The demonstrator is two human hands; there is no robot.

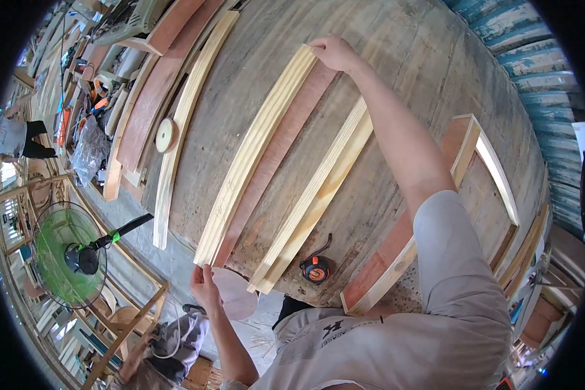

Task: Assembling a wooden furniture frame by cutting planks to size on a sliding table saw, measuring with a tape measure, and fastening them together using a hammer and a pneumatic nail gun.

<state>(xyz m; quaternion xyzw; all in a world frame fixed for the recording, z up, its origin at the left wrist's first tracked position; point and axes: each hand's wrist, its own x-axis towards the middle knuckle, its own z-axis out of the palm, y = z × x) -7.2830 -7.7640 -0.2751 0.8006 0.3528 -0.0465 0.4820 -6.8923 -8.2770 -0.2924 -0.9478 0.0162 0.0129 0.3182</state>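
A long pale wooden board (257, 151) lies slanted across the worktable, with a reddish-brown plywood strip (274, 166) along its right side. My left hand (205, 290) pinches the board's near end at the table's edge. With the right arm stretched far out, my right hand (335, 53) grips the far end between its fingers. To the right lies a pale L-shaped wooden strip (318, 195). An orange and black tape measure (315, 268) rests close to the table's near edge.
At left, a round tape roll (166, 135) sits on another pale strip (183, 107). Wooden frames (380, 273) lie at right. Cluttered tools and a plastic bag (91, 149) fill the far left. A green fan (71, 253) stands beyond the table; other people are nearby.
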